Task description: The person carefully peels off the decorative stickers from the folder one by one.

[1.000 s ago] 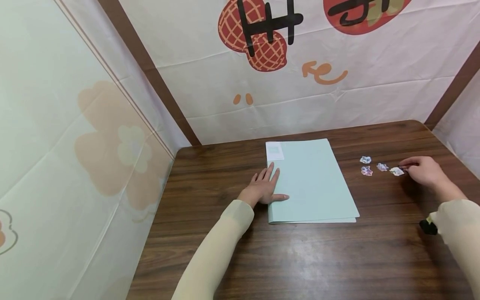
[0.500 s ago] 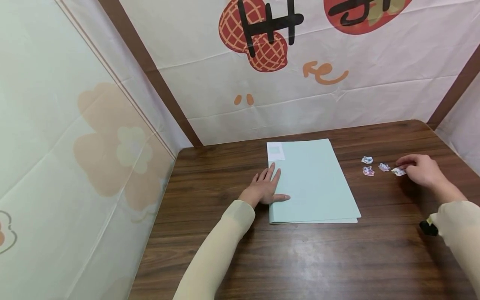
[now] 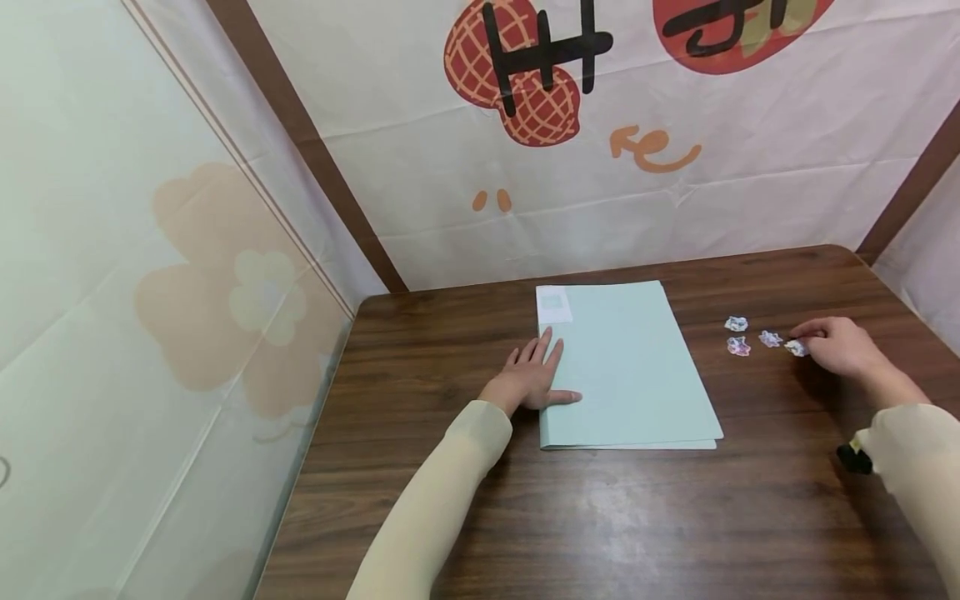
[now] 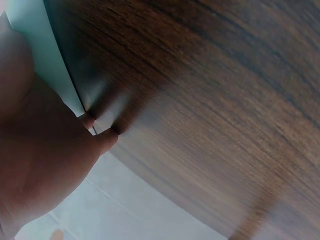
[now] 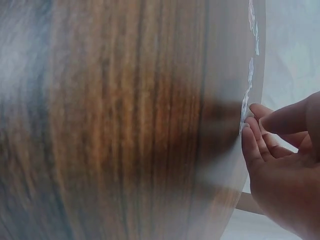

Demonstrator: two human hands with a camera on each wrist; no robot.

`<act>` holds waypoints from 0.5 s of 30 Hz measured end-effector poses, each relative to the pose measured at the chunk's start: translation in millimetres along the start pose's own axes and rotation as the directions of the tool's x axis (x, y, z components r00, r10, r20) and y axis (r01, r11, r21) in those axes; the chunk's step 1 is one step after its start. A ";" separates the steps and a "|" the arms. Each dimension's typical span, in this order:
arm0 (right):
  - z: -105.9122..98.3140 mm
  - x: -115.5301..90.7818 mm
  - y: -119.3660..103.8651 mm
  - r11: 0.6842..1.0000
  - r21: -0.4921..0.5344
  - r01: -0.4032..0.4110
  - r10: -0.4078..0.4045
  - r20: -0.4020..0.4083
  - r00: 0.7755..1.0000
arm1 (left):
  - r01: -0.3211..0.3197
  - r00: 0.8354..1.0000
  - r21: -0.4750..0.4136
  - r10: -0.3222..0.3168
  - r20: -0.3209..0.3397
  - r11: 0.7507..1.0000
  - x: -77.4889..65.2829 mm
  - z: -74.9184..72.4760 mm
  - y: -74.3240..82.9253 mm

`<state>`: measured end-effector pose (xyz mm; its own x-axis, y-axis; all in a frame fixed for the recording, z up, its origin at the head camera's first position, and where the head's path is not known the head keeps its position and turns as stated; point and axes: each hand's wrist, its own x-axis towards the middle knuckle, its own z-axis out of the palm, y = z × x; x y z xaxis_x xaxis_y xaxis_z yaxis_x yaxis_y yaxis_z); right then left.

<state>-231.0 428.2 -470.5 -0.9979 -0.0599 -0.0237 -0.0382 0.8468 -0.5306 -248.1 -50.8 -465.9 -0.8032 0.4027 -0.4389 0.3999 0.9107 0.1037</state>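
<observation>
A pale green folder [image 3: 622,367] lies closed on the wooden table, with a white label [image 3: 553,305] at its upper left corner. My left hand [image 3: 528,379] rests on its left edge, fingers spread and thumb on the cover. To the folder's right lie several small shiny cut-out stickers, among them an upper one [image 3: 737,323], a lower one [image 3: 738,346] and a middle one [image 3: 770,338]. My right hand [image 3: 840,346] touches the rightmost sticker [image 3: 797,348] with its fingertips and partly covers it. Whether thumb and fingers pinch it is not clear, even in the right wrist view.
The brown wood-grain table [image 3: 600,525] ends at the back against a printed cloth [image 3: 420,167]. Another cloth [image 3: 187,400] hangs along the left side. A small black object [image 3: 853,458] shows by the right sleeve [image 3: 911,433].
My right hand has shifted slightly left, and its fingertips now come over the rightmost sticker. The left hand and the folder stay in place, while the head view has tilted a little.
</observation>
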 end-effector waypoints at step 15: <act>-3.7 6.6 -1.0 1.000 -0.012 0.026 -0.025 0.044 0.999 | -0.040 0.999 -0.025 0.039 -0.024 0.999 0.6 -1.5 -2.3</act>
<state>-237.7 429.0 -466.9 -0.9934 -0.1046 -0.0477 -0.0646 0.8514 -0.5205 -250.1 -52.5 -465.1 -0.7970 0.4403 -0.4134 0.4204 0.8959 0.1437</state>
